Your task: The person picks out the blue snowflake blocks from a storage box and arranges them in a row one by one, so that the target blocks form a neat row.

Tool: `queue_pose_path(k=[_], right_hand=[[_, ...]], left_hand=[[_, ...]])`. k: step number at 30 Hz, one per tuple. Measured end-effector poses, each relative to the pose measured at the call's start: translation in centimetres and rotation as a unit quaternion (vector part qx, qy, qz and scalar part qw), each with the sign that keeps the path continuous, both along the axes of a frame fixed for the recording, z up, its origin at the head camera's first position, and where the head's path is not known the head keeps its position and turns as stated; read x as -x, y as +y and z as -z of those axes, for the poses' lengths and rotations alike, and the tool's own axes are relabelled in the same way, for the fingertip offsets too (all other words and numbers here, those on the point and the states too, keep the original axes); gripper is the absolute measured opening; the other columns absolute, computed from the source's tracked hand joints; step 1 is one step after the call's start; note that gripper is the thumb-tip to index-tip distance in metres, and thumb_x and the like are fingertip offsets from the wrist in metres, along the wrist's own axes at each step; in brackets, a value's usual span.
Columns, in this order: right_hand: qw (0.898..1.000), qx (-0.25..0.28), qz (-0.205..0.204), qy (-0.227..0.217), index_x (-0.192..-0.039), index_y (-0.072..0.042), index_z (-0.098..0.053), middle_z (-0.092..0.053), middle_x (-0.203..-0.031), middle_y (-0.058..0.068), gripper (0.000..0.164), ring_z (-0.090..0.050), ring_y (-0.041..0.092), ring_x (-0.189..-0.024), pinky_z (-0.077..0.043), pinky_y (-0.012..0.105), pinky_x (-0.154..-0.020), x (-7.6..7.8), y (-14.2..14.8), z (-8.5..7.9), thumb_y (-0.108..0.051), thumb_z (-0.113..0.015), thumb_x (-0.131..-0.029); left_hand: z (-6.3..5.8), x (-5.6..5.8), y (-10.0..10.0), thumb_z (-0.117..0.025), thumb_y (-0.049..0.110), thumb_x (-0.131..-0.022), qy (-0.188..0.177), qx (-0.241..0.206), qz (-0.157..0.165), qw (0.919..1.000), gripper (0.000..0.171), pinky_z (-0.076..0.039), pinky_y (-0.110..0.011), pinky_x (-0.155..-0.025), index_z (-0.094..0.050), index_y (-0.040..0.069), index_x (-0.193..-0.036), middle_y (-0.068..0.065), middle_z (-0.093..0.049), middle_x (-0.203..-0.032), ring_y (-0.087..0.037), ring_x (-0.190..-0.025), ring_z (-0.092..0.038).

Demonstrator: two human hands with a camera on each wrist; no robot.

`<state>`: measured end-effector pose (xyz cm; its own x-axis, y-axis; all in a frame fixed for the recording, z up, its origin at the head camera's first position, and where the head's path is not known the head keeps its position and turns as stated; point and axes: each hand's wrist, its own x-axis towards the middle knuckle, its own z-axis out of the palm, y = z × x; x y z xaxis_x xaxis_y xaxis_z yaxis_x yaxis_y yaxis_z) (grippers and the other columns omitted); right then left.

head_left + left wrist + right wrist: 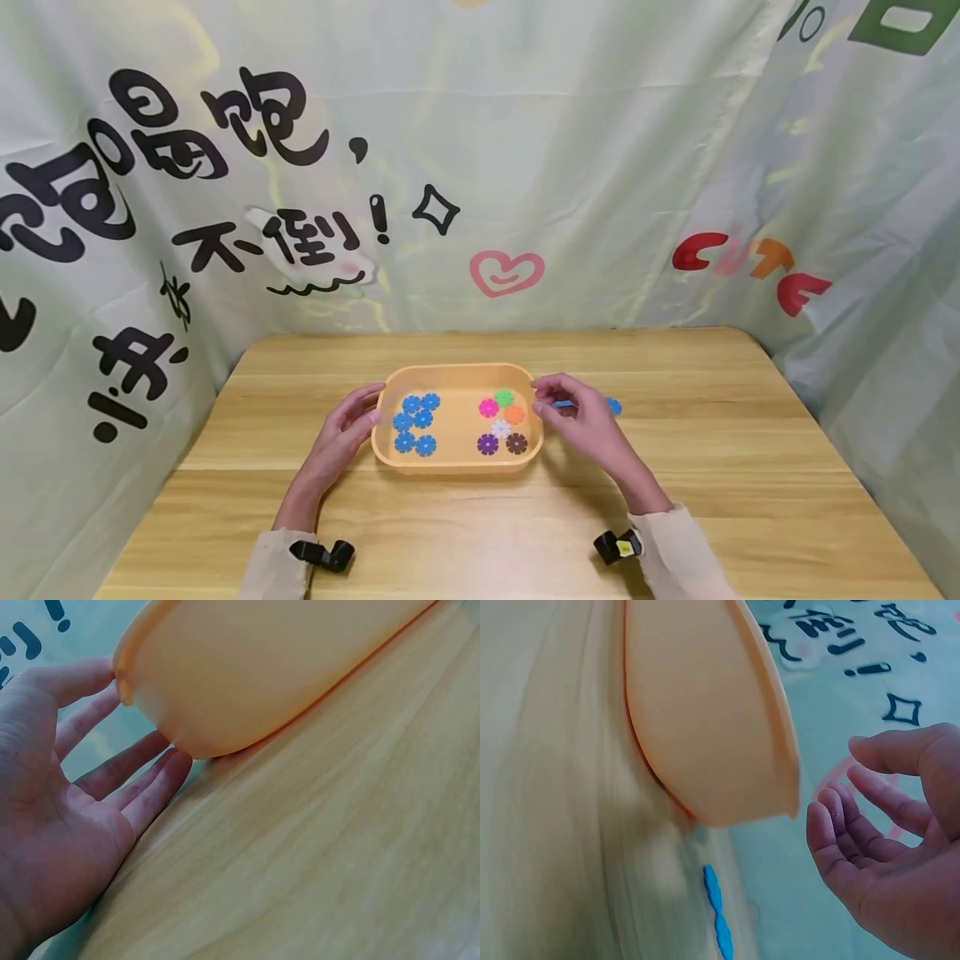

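Observation:
A shallow orange tray (457,468) stands on the table. Several blue notched plastic discs (425,446) lie at its left end; at its right end are a green disc (503,398), a pink disc (488,407), and orange, white, purple and brown ones. My left hand (345,429) touches the tray's left end, its fairly straight fingers against the outer wall and rim in the left wrist view. Beside the right end, my right hand (588,421) hovers with loosely bent fingers, holding nothing; a gap separates it from the tray (705,712) in the right wrist view.
Blue pieces (614,407) lie on the wooden table (712,467) right of the tray, partly behind my right hand; a blue wavy-edged piece (718,911) shows near the tray's end. A printed curtain (600,167) hangs behind the table and along its sides.

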<state>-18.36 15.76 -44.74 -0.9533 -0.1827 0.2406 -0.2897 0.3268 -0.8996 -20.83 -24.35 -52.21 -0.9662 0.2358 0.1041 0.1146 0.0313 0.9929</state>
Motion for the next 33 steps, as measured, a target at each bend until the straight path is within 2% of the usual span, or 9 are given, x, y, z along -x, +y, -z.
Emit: queue_pose_path(k=[5, 10, 16, 23, 26, 30, 33], right_hand=[[1.0, -0.008, -0.014, 0.007, -0.119, -0.002, -0.067, -0.068, -0.101, 0.009, 0.026, -0.064, 0.023, -0.093, -0.058, 0.038, -0.084, 0.1, -1.6, -0.1, -0.005, -0.073, -0.093], [0.999, -0.009, -0.033, 0.012, -0.117, -0.005, -0.068, -0.068, -0.101, 0.007, 0.026, -0.064, 0.022, -0.093, -0.058, 0.04, -0.083, 0.4, -3.2, -0.1, -0.003, -0.074, -0.092], [0.998, -0.013, -0.063, 0.004, -0.118, -0.008, -0.068, -0.066, -0.103, 0.01, 0.026, -0.064, 0.022, -0.094, -0.058, 0.042, -0.083, 0.8, -5.0, -0.3, -0.001, -0.072, -0.093], [0.994, -0.026, -0.107, -0.005, -0.117, -0.006, -0.068, -0.065, -0.101, 0.01, 0.023, -0.063, 0.024, -0.091, -0.059, 0.034, -0.077, 1.4, -7.0, 0.1, -0.002, -0.071, -0.094], [0.992, -0.028, -0.122, -0.015, -0.117, -0.005, -0.068, -0.064, -0.104, 0.014, 0.025, -0.062, 0.023, -0.091, -0.058, 0.032, -0.077, 1.4, -7.6, 0.3, 0.0, -0.072, -0.093], [0.99, -0.033, -0.135, -0.016, -0.117, -0.005, -0.067, -0.064, -0.106, 0.019, 0.025, -0.063, 0.022, -0.092, -0.057, 0.032, -0.078, 1.5, -8.4, 0.6, -0.001, -0.072, -0.093], [0.987, -0.045, -0.149, -0.026, -0.118, -0.005, -0.067, -0.064, -0.107, 0.018, 0.024, -0.063, 0.023, -0.093, -0.057, 0.032, -0.075, 1.7, -9.2, 0.8, -0.004, -0.072, -0.094]], left_hand=[[-0.1, 0.1, 0.0, -0.059, 0.021, -0.104, 0.001, -0.007, 0.002, 1.0, 0.047, -0.051, -0.033, -0.099, -0.048, 0.013, -0.149, -0.016, -0.045, -0.152, -0.03, -0.134, -0.049], [0.0, 0.0, 0.0, -0.059, 0.019, -0.104, -0.001, -0.013, -0.003, 0.9999, 0.046, -0.052, -0.034, -0.099, -0.049, 0.014, -0.149, -0.015, -0.046, -0.151, -0.03, -0.134, -0.05], [0.1, 0.0, -0.1, -0.06, 0.018, -0.104, -0.002, -0.013, -0.004, 0.9999, 0.046, -0.051, -0.034, -0.099, -0.05, 0.014, -0.148, -0.015, -0.047, -0.15, -0.032, -0.134, -0.049], [0.1, 0.0, -0.2, -0.058, 0.019, -0.105, 0.007, -0.01, 0.007, 0.9999, 0.047, -0.051, -0.033, -0.099, -0.047, 0.012, -0.15, -0.018, -0.044, -0.152, -0.033, -0.135, -0.048], [0.0, 0.0, 0.0, -0.058, 0.018, -0.105, 0.001, -0.014, 0.004, 0.9999, 0.046, -0.052, -0.034, -0.099, -0.048, 0.013, -0.149, -0.017, -0.045, -0.151, -0.032, -0.135, -0.049], [-0.2, -0.1, 0.2, -0.06, 0.017, -0.104, -0.01, -0.022, -0.004, 0.9997, 0.045, -0.052, -0.035, -0.099, -0.05, 0.014, -0.148, -0.014, -0.047, -0.15, -0.031, -0.134, -0.05], [-0.2, -0.1, 0.2, -0.059, 0.017, -0.104, -0.008, -0.02, -0.001, 0.9998, 0.046, -0.052, -0.034, -0.099, -0.049, 0.014, -0.149, -0.015, -0.046, -0.15, -0.031, -0.134, -0.05]])
